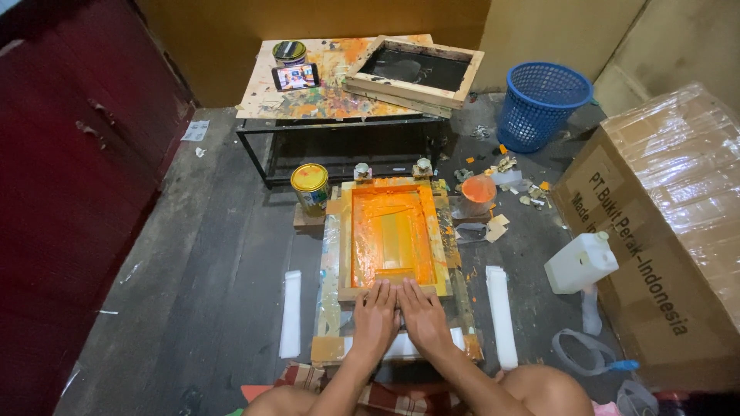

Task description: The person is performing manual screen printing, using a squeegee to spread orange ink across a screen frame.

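Note:
A wooden printing screen frame (441, 231), its mesh coated in orange ink, lies flat on a low board on the floor in front of me. My left hand (376, 316) and my right hand (420, 316) rest side by side, palms down, on the near edge of the frame. The fingers are spread and point away from me. A white strip (401, 347) lies under my wrists, partly hidden. Neither hand holds anything.
A yellow paint can (310, 187) and an orange ink cup (479, 190) flank the frame's far end. White rolls (290, 312) (501, 316) lie either side. Behind stand a paint-spattered table (324, 96) with a phone (296, 76) and second frame (414, 71), a blue basket (542, 104), a white jug (580, 262) and a large carton (671, 231).

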